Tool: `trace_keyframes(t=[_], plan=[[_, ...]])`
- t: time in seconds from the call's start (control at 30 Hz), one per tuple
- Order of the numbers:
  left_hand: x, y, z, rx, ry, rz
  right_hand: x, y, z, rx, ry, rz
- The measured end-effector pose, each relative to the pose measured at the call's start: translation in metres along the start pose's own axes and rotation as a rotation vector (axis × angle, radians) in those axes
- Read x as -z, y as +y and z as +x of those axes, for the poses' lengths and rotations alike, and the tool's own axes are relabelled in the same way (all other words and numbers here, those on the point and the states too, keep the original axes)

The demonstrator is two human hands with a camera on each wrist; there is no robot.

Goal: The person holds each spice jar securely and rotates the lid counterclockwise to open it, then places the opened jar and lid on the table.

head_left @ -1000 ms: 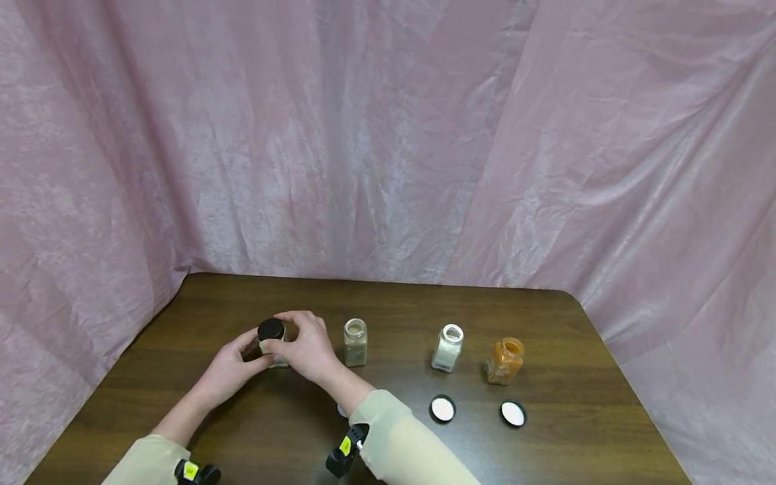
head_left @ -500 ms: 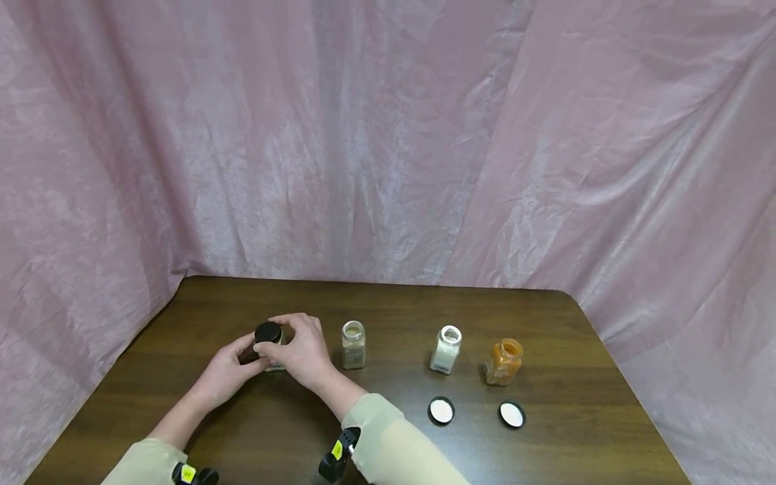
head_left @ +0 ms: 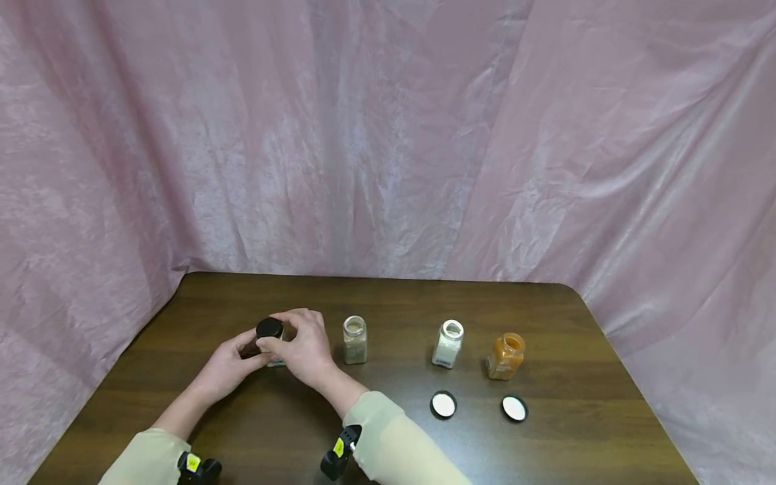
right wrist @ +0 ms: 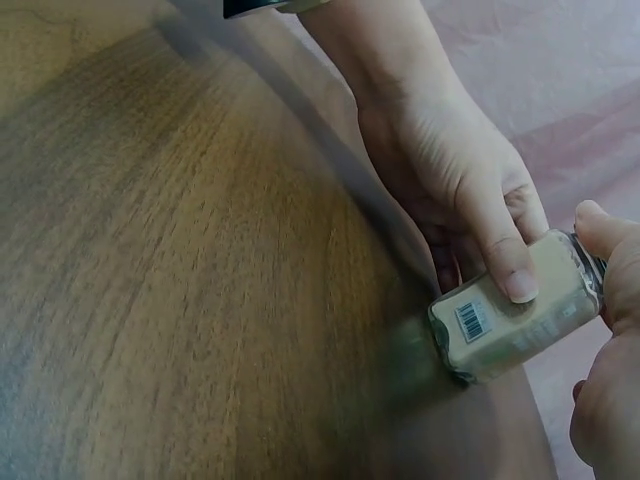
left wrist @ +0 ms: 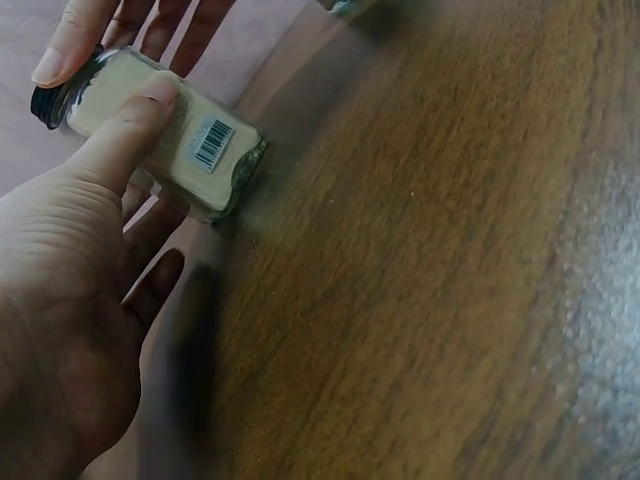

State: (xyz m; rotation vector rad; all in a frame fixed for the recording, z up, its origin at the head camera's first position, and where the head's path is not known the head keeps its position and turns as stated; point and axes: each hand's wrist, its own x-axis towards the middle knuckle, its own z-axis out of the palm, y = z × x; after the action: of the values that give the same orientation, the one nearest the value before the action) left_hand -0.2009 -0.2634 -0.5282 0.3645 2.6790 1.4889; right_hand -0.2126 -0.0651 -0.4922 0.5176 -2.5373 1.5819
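A square glass jar (left wrist: 215, 145) of pale beige powder, with a barcode label, stands at the left of the table. Its black lid (head_left: 269, 328) is on top. My left hand (head_left: 225, 370) grips the jar's body, thumb across the label side in the left wrist view. From the right, my right hand (head_left: 308, 347) holds the lid between thumb and fingers. Just right of that hand is an uncapped jar (head_left: 355, 342) with dull greenish-beige contents. Part of the held jar is hidden behind my fingers in the head view.
Farther right stand an uncapped jar of white contents (head_left: 448, 345) and an uncapped jar of orange powder (head_left: 506, 357). In front of them lie two black lids, the left lid (head_left: 443, 405) and right lid (head_left: 514, 408), white insides up. A pink curtain (head_left: 388, 148) hangs behind the table.
Both hands keep their hold on the jar and lid, with only slight shifts. A pale edge seen beside the right sleeve one second ago is now covered by the arm.
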Motion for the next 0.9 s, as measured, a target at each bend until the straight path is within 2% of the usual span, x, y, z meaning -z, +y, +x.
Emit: trace_keyframes(t=[0.27, 0.57, 0.8, 0.9], plan=[[-0.001, -0.0035, 0.0006, -0.013, 0.018, 0.053, 0.001, 0.0001, 0.0003, 0.03, -0.048, -0.058], [0.0001, -0.0032, -0.0031, -0.004, -0.007, 0.027, -0.0005, -0.0012, -0.0033, 0.039, -0.071, -0.072], [-0.0008, -0.0048, -0.0001, -0.041, 0.01, 0.033, 0.0012, -0.0011, -0.002, 0.067, -0.091, -0.066], [-0.0002, -0.0027, 0.0003, -0.036, 0.0, 0.014, 0.0033, -0.0004, -0.0006, 0.073, -0.116, -0.041]])
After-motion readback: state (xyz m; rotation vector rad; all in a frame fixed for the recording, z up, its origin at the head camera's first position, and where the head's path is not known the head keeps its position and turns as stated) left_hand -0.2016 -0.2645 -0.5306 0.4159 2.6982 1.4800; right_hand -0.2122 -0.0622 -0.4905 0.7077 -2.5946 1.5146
